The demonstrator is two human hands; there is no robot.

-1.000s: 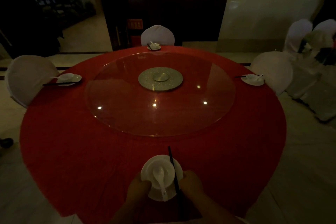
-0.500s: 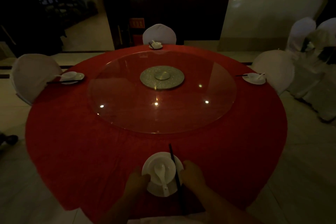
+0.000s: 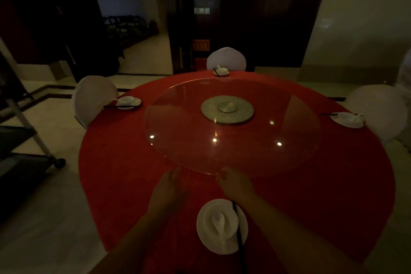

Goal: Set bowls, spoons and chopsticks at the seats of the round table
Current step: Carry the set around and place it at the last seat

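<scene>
Both grips, left hand [image 3: 169,184] and right hand [image 3: 236,183], are being held wide and empty at the near rim of the glass turntable [image 3: 222,153], with bowl [image 3: 232,227], spoon [image 3: 219,222] and chopsticks [image 3: 239,236] being borne on the surface [image 3: 124,184] just behind them, so light fingertip pressure is likely being called for.

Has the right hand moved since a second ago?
Yes: the right hand went from the near white plate forward to the near edge of the round glass turntable.

One wide-angle head-worn view stands at the near edge of the round worktop [image 3: 124,184], facing forward and down across it toward the far chair [image 3: 226,58], near rim close below
</scene>
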